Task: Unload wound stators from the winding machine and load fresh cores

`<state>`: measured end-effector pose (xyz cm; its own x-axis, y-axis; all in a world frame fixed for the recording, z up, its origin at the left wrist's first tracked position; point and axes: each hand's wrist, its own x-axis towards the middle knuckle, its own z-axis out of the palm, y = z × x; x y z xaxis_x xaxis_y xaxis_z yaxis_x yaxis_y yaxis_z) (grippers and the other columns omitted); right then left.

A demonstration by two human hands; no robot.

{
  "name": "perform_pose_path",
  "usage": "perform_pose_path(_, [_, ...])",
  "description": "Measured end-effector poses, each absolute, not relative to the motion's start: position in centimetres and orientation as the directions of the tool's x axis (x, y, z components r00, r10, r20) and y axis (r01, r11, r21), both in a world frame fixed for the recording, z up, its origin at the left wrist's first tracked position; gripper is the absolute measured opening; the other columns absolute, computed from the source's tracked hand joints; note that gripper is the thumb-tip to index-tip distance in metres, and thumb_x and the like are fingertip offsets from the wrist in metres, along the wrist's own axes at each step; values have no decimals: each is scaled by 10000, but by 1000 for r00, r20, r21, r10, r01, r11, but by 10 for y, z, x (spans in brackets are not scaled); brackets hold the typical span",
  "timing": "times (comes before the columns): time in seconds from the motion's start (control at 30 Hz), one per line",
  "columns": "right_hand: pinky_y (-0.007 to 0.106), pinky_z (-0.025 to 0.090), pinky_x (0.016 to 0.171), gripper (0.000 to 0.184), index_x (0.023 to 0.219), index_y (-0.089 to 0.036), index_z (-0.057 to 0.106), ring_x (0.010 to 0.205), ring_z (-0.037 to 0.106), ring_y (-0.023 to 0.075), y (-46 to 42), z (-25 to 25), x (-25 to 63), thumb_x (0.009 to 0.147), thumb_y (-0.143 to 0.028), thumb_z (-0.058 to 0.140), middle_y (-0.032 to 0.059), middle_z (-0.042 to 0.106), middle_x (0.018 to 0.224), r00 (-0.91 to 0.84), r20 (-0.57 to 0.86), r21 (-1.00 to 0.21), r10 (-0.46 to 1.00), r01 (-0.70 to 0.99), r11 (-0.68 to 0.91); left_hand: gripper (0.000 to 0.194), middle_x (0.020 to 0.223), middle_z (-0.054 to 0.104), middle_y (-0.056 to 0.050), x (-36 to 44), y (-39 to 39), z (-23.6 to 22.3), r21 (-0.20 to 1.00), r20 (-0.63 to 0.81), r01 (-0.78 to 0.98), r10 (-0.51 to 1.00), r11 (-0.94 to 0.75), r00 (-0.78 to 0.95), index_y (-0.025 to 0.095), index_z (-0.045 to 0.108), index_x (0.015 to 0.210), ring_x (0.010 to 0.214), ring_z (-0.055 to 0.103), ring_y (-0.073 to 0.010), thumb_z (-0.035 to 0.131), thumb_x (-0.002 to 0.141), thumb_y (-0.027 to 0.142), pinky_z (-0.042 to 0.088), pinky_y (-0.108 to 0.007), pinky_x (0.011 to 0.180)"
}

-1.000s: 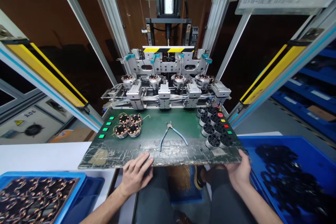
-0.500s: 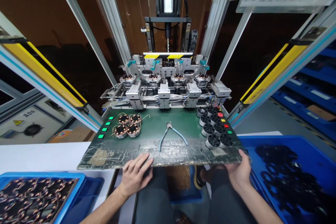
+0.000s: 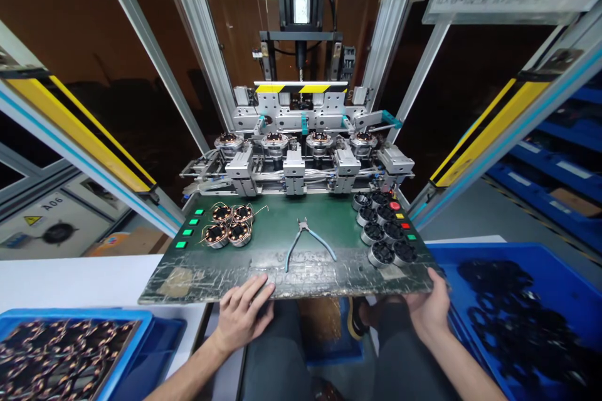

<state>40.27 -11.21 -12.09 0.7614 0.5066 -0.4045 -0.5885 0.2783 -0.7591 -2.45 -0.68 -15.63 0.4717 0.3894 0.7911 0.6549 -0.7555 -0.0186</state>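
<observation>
My left hand rests on the front edge of the green worktable, its fingers lying over the edge and holding nothing. At the right front corner, my right hand grips the table edge, thumb on top and fingers underneath, partly hidden. Blue-handled cutting pliers lie spread in the middle of the table. Copper-wound stators stand grouped on the left, loose wire ends sticking out. Several unwound stator cores with black insulators stand in rows on the right. Behind, the winding machine holds several stators on its stations.
A blue bin of black parts stands right; a blue tray of wound stators stands left. Green buttons line the table's left side; a red stop button sits right. Yellow light-curtain posts flank the opening.
The machine's striped bar dipped, then rose again. Its teal-tipped arms have swung from upright above the stators to sideways. Both my hands have stayed in place.
</observation>
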Motion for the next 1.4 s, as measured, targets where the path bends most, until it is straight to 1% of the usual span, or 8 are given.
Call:
perform_pose_path(0.1, [451,647,943,459,1223,-214,757,997,780,266,-112,-122,403,845,-472,722,34,809,1129,767,-392,-773,508,-574,271,725,1344,783,-22,-24,-7,-156,-15,790,655,393,-755,471,358,593,1555,1211,707,-233,849,877,352,402,-412,1028])
perform_pose_path(0.23, [452,647,949,454,1215,-211,756,986,780,265,-112,-121,402,837,-460,727,38,808,1130,773,-385,-776,503,-567,277,782,1353,778,-12,-24,-7,-155,-19,791,654,389,-756,472,367,548,1597,1223,697,-225,849,876,349,399,-401,1054])
perform_pose_path(0.43, [469,651,948,449,1218,-219,750,1060,771,283,-112,-118,401,849,-472,711,36,805,1133,770,-385,-782,509,-565,265,806,1341,781,-19,-24,-7,-154,-17,788,654,392,-756,474,372,525,1616,1220,694,-237,848,877,352,398,-410,1044])
perform_pose_path(0.7, [439,649,944,401,1177,-209,769,990,769,257,-111,-117,401,846,-429,720,26,805,1094,778,-400,-767,484,-574,287,760,1342,783,-24,-24,-7,-155,-15,791,654,391,-756,471,356,577,1572,1218,699,-235,858,866,353,399,-413,1044])
perform_pose_path(0.87, [458,649,943,425,1195,-213,764,1011,771,268,-111,-120,402,848,-456,721,33,803,1136,780,-382,-779,495,-560,281,790,1347,781,-18,-25,-8,-155,-16,786,658,397,-753,474,367,549,1598,1223,695,-233,856,870,363,391,-411,1067])
perform_pose_path(1.0, [455,655,944,386,1167,-224,775,978,773,260,-112,-120,402,849,-436,726,17,810,1095,774,-394,-767,496,-574,287,797,1351,777,-13,-24,-8,-155,-18,785,663,400,-749,473,377,525,1616,1223,693,-233,843,884,370,390,-408,1074])
perform_pose_path(1.23, [450,654,943,412,1189,-215,771,999,776,266,-112,-122,402,852,-447,723,29,809,1126,772,-392,-772,501,-572,278,723,1336,786,-24,-24,-8,-154,-11,786,658,401,-753,471,353,595,1554,1217,700,-231,849,877,359,391,-412,1084])
perform_pose_path(1.4, [446,649,954,418,1206,-227,764,1009,778,262,-112,-121,401,855,-449,725,28,810,1125,774,-376,-774,509,-565,287,788,1375,767,-9,-25,-8,-156,-19,783,662,400,-750,476,374,537,1602,1260,691,-224,844,876,363,379,-400,1136])
